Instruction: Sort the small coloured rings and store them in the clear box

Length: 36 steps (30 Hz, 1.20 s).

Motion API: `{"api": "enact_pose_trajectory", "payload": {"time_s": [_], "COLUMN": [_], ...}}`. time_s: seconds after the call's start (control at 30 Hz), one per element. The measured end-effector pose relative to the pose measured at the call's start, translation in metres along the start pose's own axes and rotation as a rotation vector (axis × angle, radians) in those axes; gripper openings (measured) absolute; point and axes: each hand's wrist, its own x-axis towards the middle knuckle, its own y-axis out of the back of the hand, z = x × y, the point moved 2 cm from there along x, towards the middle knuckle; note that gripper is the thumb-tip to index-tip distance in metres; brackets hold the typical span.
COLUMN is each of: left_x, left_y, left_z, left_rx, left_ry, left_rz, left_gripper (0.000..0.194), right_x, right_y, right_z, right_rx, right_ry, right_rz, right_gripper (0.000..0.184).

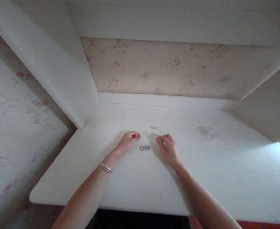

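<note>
My left hand (129,140) rests on the white desk with fingers curled and tips pinched together; what is between them, if anything, is too small to tell. My right hand (168,147) is also pinched, its fingertips at the edge of a thin yellowish ring (155,136). Beside that lies a second thin ring (152,135). Farther back are a yellowish ring (145,133), another ring (161,132) and an elongated loop-shaped piece (154,128). Nearer me, between the hands, sit a pinkish round coil (142,148) and a grey-blue round coil (147,148), side by side.
A clear plastic bag (207,133) lies on the right part of the white desk (135,184). White panels (65,63) enclose the desk at left, right and above, with floral wallpaper (163,70) behind. A dark shape shows below the front edge.
</note>
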Motion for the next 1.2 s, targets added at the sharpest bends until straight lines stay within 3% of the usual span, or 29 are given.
{"api": "enact_pose_trajectory", "payload": {"time_s": [0.27, 0.67, 0.87, 1.07, 1.2], "left_x": [0.0, 0.001, 0.003, 0.001, 0.002], "left_y": [0.001, 0.001, 0.001, 0.0, 0.0], "left_z": [0.0, -0.001, -0.003, -0.002, -0.003], "left_rx": [-0.037, -0.037, -0.023, -0.018, -0.024], "left_ry": [-0.014, -0.013, -0.021, -0.013, -0.011], "left_rz": [-0.004, -0.017, -0.016, -0.025, -0.026], "left_gripper": [0.032, 0.032, 0.03, 0.031, 0.03], "right_x": [-0.012, -0.011, -0.01, 0.003, 0.013], "right_y": [-0.017, -0.022, -0.015, -0.006, -0.01], "right_z": [-0.039, -0.045, -0.041, -0.001, 0.013], "right_rx": [-0.155, -0.241, -0.164, -0.131, -0.23], "right_ry": [0.313, 0.396, 0.318, 0.072, 0.039], "right_rz": [-0.208, -0.307, -0.267, -0.056, -0.117], "right_gripper": [0.027, 0.025, 0.026, 0.027, 0.026]}}
